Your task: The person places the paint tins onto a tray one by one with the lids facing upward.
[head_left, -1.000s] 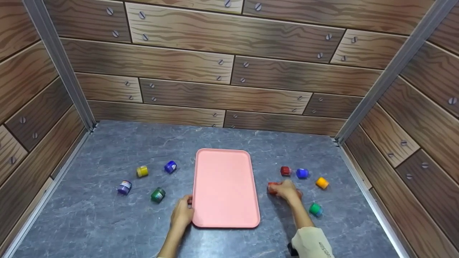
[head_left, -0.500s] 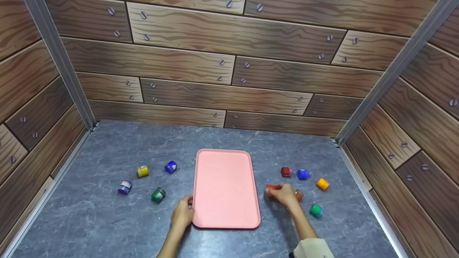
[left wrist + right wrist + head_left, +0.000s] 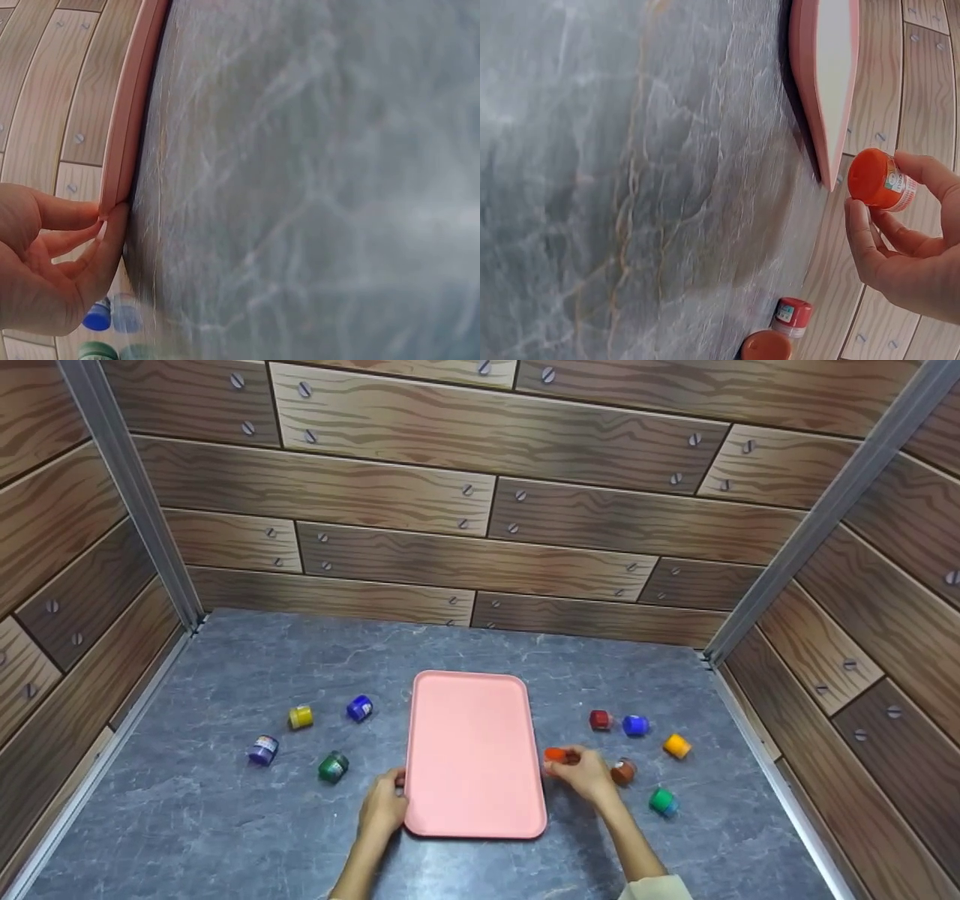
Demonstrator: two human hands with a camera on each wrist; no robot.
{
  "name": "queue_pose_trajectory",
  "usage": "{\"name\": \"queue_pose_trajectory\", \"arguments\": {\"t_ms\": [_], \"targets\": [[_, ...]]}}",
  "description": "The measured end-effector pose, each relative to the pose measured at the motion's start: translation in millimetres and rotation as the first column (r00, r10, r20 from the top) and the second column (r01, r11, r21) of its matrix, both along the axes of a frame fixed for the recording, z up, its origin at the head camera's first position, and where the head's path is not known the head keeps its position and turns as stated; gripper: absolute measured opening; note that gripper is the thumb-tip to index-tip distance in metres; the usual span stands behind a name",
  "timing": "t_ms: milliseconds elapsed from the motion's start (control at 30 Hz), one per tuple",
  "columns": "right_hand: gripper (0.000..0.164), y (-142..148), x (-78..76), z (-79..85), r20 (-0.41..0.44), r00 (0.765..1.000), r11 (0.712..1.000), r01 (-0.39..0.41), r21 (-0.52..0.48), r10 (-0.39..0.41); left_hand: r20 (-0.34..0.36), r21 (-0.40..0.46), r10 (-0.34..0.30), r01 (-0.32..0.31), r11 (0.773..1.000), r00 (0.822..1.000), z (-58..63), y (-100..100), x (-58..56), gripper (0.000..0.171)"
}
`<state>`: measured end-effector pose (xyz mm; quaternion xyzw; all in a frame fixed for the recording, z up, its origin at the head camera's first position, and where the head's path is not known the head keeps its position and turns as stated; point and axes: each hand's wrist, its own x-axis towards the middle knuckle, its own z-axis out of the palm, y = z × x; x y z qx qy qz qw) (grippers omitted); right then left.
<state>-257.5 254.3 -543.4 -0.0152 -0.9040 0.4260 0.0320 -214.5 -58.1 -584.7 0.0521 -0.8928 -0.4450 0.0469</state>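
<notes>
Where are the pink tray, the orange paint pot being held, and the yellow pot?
pink tray (image 3: 469,735), head view, bare middle of its surface.
orange paint pot (image 3: 876,178), right wrist view, its lid.
yellow pot (image 3: 301,717), head view, its side.

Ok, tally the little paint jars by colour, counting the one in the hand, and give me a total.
Yellow: 1
Blue: 2
Purple: 1
Green: 2
Red: 1
Amber-orange: 1
Brown: 1
Orange-red, pinched in the right hand: 1
Total: 10 jars
</notes>
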Motion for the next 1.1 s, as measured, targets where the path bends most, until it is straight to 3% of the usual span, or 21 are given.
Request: {"name": "queue_pose_trajectory", "arguments": {"t_ms": [433, 700, 1100], "targets": [[0.035, -11.7, 12.8, -3.0, -0.059, 0.994, 0.995, -0.096, -0.033, 0.094, -0.010, 0.009, 0.009, -0.009, 1.000, 1.000, 2.6, 0.3, 3.2, 0.040], [0.034, -17.4, 18.6, -7.8, -0.107, 0.973, 0.976, -0.210, -0.063, 0.203, -0.060, 0.003, 0.009, -0.009, 1.000, 0.998, 0.9, 0.5, 4.5, 0.040], [0.034, -23.3, 28.9, -15.1, -0.105, 0.946, 0.948, -0.313, -0.058, 0.306, 0.014, -0.027, 0.019, -0.018, 0.999, 1.000, 2.6, 2.5, 1.9, 0.039]]}}
